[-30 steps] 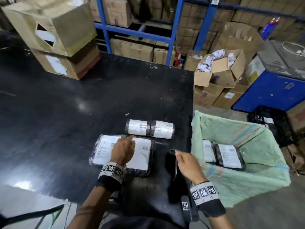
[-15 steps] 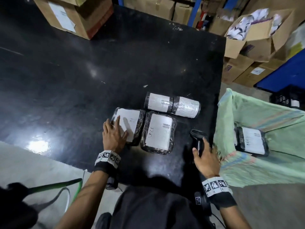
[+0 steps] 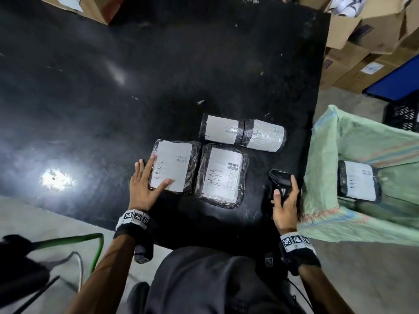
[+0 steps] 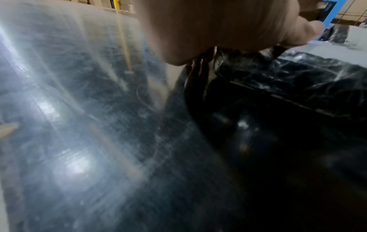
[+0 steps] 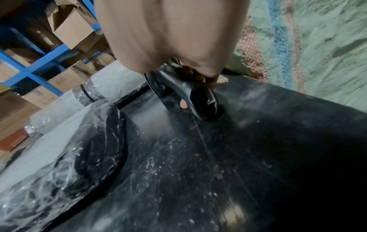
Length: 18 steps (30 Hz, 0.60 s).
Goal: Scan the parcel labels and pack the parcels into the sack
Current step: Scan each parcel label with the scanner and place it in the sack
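Two flat parcels in black plastic with white labels lie side by side on the black table (image 3: pixel 158 75). My left hand (image 3: pixel 147 177) rests flat, fingers straight and spread, on the left edge of the left parcel (image 3: pixel 175 165); the wrist view shows its crinkled wrap (image 4: pixel 298 75). The middle parcel (image 3: pixel 223 175) lies untouched. A rolled parcel (image 3: pixel 241 132) lies just behind them. My right hand (image 3: pixel 284 198) grips a black barcode scanner (image 3: pixel 280 180) near the table's right edge; its head (image 5: pixel 198 100) touches the table. The green sack (image 3: pixel 328 155) stands open to the right with a parcel (image 3: pixel 358 181) inside.
Cardboard boxes (image 3: pixel 362 41) are stacked beyond the table's right corner, and another box (image 3: pixel 90 5) sits at the table's far left. Blue shelving (image 5: pixel 39 62) with cartons stands behind. A green cable (image 3: pixel 68 241) runs on the floor at the near left.
The two flat parcels now lie apart, side by side. My left hand slid to the left parcel's edge. My right hand closed round the scanner. The head view tilted down.
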### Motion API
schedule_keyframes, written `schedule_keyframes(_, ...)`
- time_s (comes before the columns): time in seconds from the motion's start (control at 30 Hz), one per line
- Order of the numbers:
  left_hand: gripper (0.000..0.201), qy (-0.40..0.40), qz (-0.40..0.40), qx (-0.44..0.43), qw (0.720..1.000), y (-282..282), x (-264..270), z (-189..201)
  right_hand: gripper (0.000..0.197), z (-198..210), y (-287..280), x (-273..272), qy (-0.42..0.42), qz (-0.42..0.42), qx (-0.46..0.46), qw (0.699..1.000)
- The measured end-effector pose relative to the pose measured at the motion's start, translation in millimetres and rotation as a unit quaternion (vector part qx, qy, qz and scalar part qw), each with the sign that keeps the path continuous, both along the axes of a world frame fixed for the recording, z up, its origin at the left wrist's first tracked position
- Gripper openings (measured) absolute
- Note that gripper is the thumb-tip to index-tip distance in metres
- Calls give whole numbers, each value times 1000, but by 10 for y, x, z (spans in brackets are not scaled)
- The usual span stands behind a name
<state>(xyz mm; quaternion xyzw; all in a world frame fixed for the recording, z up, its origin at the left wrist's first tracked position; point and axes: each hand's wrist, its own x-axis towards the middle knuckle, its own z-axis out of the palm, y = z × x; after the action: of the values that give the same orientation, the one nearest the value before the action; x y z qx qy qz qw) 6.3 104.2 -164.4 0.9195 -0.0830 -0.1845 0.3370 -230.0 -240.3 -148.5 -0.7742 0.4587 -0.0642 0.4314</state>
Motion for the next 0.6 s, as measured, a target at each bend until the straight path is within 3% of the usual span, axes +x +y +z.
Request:
schedule_keyframes(0.17, 83, 60, 15, -63, 996, -55, -8, 37, 58, 69, 95, 103, -77, 2, -32, 996)
schedule_keyframes(0.37, 80, 116, 36, -119, 986, -84, 0, 123, 57, 82, 119, 109, -89, -12, -42, 995)
schedule_keyframes(0.5, 82, 65, 28, -178, 981, -76, -6, 69, 54, 107, 146, 89, -95, -13, -20, 995)
schedule_keyframes(0.6, 86, 19, 8, -165, 986, -115, 30, 80, 51, 82, 105, 101, -90, -30, -15, 995)
